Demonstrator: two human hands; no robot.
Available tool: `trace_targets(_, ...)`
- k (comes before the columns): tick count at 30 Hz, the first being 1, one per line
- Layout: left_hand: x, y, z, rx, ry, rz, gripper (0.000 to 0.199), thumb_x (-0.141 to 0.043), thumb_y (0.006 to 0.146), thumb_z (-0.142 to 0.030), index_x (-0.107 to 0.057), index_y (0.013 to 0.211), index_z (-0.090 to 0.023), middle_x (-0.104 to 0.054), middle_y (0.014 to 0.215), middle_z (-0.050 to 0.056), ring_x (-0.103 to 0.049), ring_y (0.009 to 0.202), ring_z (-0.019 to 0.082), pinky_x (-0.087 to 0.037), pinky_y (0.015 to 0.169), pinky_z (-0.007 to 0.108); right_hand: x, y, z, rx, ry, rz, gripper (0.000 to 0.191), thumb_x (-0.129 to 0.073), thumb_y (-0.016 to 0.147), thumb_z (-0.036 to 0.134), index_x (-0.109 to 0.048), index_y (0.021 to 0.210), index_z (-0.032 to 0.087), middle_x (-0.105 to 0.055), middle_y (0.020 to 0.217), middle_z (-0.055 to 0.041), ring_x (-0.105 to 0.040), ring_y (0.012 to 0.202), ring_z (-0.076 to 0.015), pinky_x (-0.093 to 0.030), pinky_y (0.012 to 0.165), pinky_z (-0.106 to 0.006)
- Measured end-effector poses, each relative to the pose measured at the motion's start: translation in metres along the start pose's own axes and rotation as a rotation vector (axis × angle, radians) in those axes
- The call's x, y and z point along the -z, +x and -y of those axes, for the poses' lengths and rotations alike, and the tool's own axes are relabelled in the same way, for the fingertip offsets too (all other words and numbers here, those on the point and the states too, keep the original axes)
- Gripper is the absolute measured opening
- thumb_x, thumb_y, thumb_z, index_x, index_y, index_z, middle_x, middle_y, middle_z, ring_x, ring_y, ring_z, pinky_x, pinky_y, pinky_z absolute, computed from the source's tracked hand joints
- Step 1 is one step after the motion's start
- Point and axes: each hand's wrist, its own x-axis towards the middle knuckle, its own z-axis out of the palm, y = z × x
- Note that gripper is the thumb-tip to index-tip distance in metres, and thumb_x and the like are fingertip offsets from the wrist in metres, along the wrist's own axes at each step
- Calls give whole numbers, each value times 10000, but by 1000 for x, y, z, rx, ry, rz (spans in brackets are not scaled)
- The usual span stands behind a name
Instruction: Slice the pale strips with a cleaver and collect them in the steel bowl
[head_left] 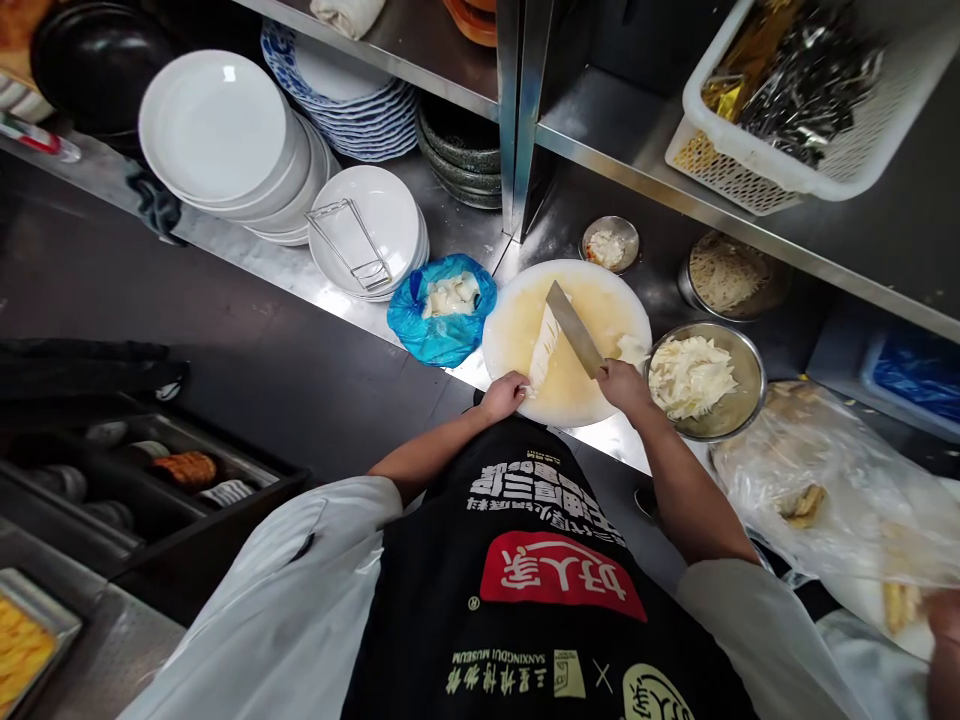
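Observation:
My right hand (624,385) is wrapped round the handle of a cleaver (576,328), its wide blade lying over a round white cutting board (641,310). Left of the blade, a long pale piece of food (544,348), cut into thin slices along its length, rests on the board. My left hand (505,396) is closed at the board's near left edge, by the lower end of that piece; what its fingers pinch, if anything, is hidden. More pale slices (632,349) lie at the board's right side. A metal bowl (739,415) of pale shreds stands beside my right hand.
Left of the board sits a blue plastic bag (439,340) with white pieces inside. Stacked white plates (217,125) and a wire rack (349,240) stand farther left. A shelf with a white basket (787,170) overhangs the right. Another person's hand (943,625) is near a clear plastic bag (825,470).

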Motion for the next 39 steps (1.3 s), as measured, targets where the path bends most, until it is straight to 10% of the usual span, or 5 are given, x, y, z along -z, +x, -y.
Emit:
trace_targets(11, 19, 52, -8, 52, -108, -144, 199, -553, 849, -123, -665, 1009, -163, -696, 976, 45, -640, 838, 159, -533, 808, 287, -13, -3, -31, -53, 113, -78, 256, -474, 922, 304, -678, 875, 157, -711, 849, -147, -642, 797, -236, -405, 692, -286)
trace_targets(22, 51, 242, -60, -281, 438, -3, 339, -624, 858, -273, -679, 1169, -152, -614, 1247, 149, -518, 1218, 322, -389, 1063, 471, -147, -99, -48, -316, 1225, 86, 457, -629, 817, 584, -493, 563, 229, -501, 459, 27, -460, 404, -131, -386, 480, -271)
trace_targets(28, 43, 164, -38, -382, 409, 197, 288, -575, 918, -401, -723, 1032, -181, -644, 1162, 135, -537, 1191, 308, -355, 1101, 494, -153, -68, -27, -257, 1340, 78, 452, -669, 792, 600, -495, 611, 224, -518, 475, 37, -472, 400, -119, -391, 465, -258)
trace_targets(33, 14, 66, -37, -219, 246, 26, 361, -633, 904, -421, -647, 1214, -237, -497, 1467, 114, -379, 1426, 314, -251, 1208, 572, -148, -57, -8, -141, 1278, 177, 399, -655, 815, 562, -507, 654, 229, -531, 484, 44, -489, 409, -125, -410, 476, -260)
trace_targets(39, -13, 49, -47, -24, 152, -178, 527, -566, 953, -413, -477, 1431, -209, -273, 1624, 162, -169, 1545, 335, -246, 1216, 623, -156, -46, 39, -41, 1257, 253, 353, -611, 826, 507, -500, 633, 233, -527, 456, 54, -474, 392, -111, -373, 461, -235)
